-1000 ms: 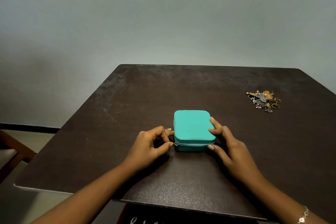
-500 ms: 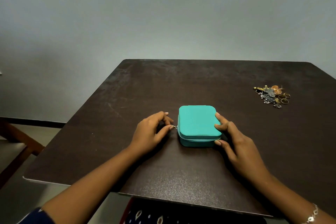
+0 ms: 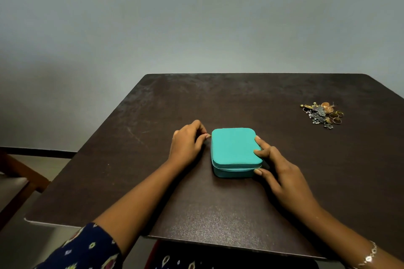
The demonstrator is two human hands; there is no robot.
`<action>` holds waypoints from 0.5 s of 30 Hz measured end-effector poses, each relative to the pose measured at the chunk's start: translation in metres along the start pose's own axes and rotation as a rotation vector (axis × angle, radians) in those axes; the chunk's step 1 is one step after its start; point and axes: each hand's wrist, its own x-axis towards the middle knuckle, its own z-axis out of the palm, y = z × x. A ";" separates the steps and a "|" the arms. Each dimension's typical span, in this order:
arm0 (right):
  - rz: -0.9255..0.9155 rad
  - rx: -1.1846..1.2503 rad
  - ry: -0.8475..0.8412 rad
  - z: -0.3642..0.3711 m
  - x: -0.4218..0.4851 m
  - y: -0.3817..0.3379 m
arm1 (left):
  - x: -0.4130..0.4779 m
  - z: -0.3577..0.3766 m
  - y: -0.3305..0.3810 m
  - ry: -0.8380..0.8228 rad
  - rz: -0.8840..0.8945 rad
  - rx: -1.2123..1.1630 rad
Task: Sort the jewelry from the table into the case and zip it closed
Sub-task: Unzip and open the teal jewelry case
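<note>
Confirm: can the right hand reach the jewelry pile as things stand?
Probably yes. Only bare table lies between the right hand, now steadying the case, and the jewelry pile at far right.

we look from one head-worn camera, forward and steeply down over the near edge of the bench [image 3: 153, 181], close above it, facing a plain wall [image 3: 196, 17].

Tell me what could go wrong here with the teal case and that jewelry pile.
The left hand pinches a tiny zipper pull; it may slip out.
The right hand steadies the teal case by fingertips only, so it might skid on the table.
The jewelry pile looks tangled; pieces could snag when picked apart.
</note>
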 end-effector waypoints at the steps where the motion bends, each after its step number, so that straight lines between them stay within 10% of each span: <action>1: -0.001 -0.002 -0.002 0.000 0.000 0.000 | 0.001 0.001 0.000 -0.001 -0.005 -0.011; 12: -0.022 0.003 0.004 0.001 -0.001 0.000 | 0.000 0.011 0.015 0.000 -0.114 -0.273; 15: -0.032 0.008 0.005 -0.001 -0.001 0.000 | -0.025 0.002 0.007 -0.220 -0.098 -0.513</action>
